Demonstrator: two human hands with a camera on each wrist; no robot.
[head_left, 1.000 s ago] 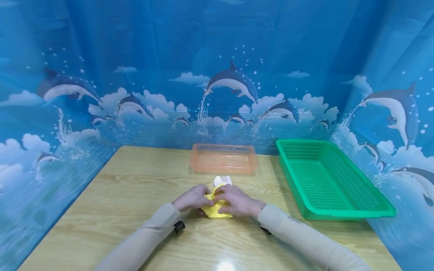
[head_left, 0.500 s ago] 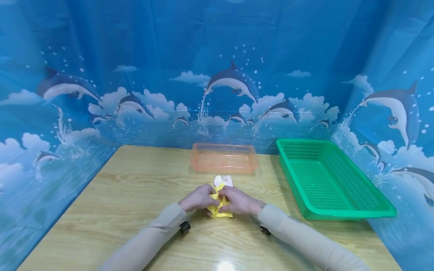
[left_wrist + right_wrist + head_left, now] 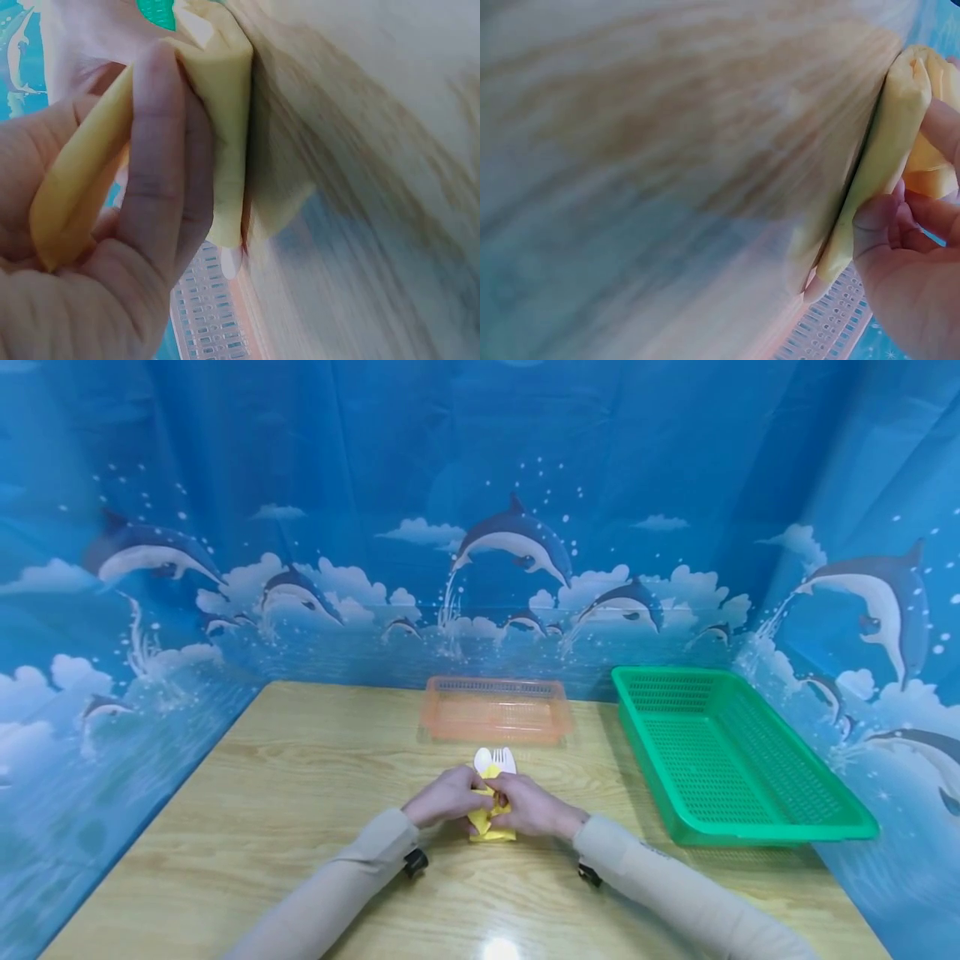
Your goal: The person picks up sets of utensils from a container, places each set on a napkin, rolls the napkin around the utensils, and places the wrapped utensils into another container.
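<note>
A yellow cloth (image 3: 492,837) is folded round a white spoon (image 3: 483,759) and a white fork (image 3: 505,760), whose heads stick out at its far end. Their handles are hidden. My left hand (image 3: 447,796) holds a loose strip of the cloth (image 3: 79,184) between curled fingers and thumb, beside the flat bundle on the table. From the right, my right hand (image 3: 531,806) grips the cloth too; in the right wrist view its thumb lies along the bundle (image 3: 889,142). Both hands' fingertips meet over the middle of the cloth.
A clear orange basket (image 3: 495,732) stands at the back of the wooden table (image 3: 315,752). On the right is a larger green basket (image 3: 678,814). A blue dolphin curtain (image 3: 360,510) hangs behind and at both sides.
My left hand has moved right, closer to the right hand. The cloth has been drawn in narrower, and more of it is gathered between the fingers. Spoon and fork have hardly moved.
</note>
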